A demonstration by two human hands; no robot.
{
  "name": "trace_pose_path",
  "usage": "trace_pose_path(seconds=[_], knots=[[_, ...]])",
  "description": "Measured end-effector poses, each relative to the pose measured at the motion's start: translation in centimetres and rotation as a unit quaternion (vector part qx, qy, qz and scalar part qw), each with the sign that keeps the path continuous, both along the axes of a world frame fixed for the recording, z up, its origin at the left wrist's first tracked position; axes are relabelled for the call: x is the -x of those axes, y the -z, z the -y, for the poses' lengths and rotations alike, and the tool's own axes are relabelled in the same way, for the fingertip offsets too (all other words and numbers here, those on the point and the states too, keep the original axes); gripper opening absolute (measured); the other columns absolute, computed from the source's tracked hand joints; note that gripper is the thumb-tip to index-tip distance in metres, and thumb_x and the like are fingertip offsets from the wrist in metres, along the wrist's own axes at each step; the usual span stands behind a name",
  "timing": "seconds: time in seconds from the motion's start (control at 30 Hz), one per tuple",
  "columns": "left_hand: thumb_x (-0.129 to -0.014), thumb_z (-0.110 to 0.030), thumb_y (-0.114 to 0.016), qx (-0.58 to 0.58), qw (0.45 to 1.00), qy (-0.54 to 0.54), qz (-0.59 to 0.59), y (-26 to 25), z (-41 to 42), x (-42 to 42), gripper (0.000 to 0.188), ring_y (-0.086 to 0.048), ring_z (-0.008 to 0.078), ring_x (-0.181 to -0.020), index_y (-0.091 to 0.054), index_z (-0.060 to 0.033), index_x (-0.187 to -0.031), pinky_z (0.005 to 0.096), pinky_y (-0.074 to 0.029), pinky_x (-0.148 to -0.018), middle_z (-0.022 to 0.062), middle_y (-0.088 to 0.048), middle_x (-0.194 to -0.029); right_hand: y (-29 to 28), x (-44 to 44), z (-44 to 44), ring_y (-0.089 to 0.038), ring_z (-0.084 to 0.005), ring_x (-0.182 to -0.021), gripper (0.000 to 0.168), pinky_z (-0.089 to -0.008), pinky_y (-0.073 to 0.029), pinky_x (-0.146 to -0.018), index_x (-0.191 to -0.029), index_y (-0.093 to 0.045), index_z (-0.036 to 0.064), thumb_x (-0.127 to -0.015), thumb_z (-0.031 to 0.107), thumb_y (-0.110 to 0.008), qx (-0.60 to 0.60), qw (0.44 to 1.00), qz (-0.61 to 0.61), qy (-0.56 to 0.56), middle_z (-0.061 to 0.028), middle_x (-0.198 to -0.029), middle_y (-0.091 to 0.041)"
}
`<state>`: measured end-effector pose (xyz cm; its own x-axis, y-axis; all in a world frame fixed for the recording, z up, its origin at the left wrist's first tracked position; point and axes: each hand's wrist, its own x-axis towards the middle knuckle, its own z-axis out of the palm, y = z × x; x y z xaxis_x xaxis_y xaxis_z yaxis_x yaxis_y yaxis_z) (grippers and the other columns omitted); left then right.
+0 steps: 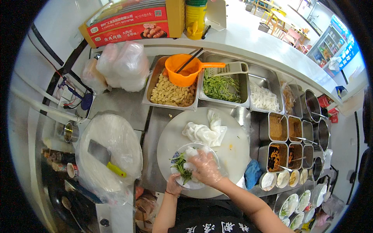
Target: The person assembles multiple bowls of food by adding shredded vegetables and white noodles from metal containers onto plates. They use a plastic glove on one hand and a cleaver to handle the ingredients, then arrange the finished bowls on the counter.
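A bowl (194, 185) covered in clear plastic stands on the round white cutting board (239, 163) in front of me. Shredded cucumber (183, 168) lies at its left side, and white pieces of food (192, 152) show at its far side. My left hand (174, 184), in a clear plastic glove, grips the bowl's near left edge. Also gloved, my right hand (205, 168) reaches in from the right with its fingers over the white food; what the fingertips hold is hidden. Beyond the bowl lies a folded heap of white, glossy sheet dough or noodle (204, 132).
Steel pans hold diced pale cubes (172, 91), shredded cucumber (220, 88) and white strips (263, 97). An orange ladle (182, 74) sits on the first. Sauce tins (277, 126) with spoons stand right, a blue cloth (252, 174) nearby. A cleaver (99, 151) lies left on plastic-wrapped sheets (122, 137).
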<state>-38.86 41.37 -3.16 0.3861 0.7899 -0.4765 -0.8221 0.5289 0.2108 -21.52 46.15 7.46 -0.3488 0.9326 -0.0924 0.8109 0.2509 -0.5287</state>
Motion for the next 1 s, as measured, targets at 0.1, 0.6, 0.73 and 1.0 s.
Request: trace_pose_path(seconds=[0.1, 0.6, 0.73, 1.0], knots=[[-0.078, -0.018, -0.055, 0.006, 1.0, -0.001, -0.02, 0.9, 0.7, 0.1, 0.062, -0.046, 0.0307, -0.12, -0.035, -0.0065, -0.135, 0.0465, -0.038, -0.101, 0.0135, -0.046, -0.131, 0.6, 1.0, 1.2, -0.046, -0.0464, -0.107, 0.051, -0.0517, -0.039, -0.094, -0.117, -0.053, 0.015, -0.068, 0.021, -0.069, 0.014, 0.994, 0.068, -0.082, -0.0265, -0.132, -0.037], [-0.083, -0.028, -0.055, -0.022, 0.997, -0.066, -0.021, -2.5, 0.2, 2.6, 0.062, -0.04, 0.035, -0.123, -0.032, -0.0043, -0.136, 0.05, -0.033, -0.103, 0.0158, -0.04, -0.135, -6.4, -4.9, -5.1, -0.064, -0.0292, -0.073, 0.013, -0.0368, -0.052, -0.067, -0.09, -0.065, 0.005, -0.08, 0.012, -0.061, 0.08, 0.929, -0.342, 0.12, -0.0129, -0.083, -0.064], [-0.087, -0.035, -0.047, -0.053, 0.989, -0.105, -0.091, -4.4, 0.4, 4.7, 0.062, -0.038, 0.0348, -0.125, -0.03, -0.0029, -0.137, 0.0501, -0.032, -0.103, 0.0162, -0.037, -0.138, 2.5, -9.0, -4.2, -0.062, -0.0285, -0.085, 0.019, -0.0384, -0.052, -0.074, -0.099, -0.064, 0.01, -0.081, 0.01, -0.058, 0.097, 0.969, -0.107, 0.202, -0.0131, -0.087, -0.063], [-0.087, -0.033, -0.048, -0.07, 0.967, -0.155, -0.191, -6.2, 0.5, 9.5, 0.055, -0.042, 0.0323, -0.122, -0.039, -0.0061, -0.134, 0.0474, -0.037, -0.1, 0.0121, -0.043, -0.135, 10.3, -5.8, 3.3, -0.047, -0.0358, -0.111, 0.053, -0.0468, -0.05, -0.081, -0.127, -0.045, 0.024, -0.077, 0.007, -0.055, 0.008, 0.993, 0.059, 0.101, -0.0167, -0.125, -0.046]])
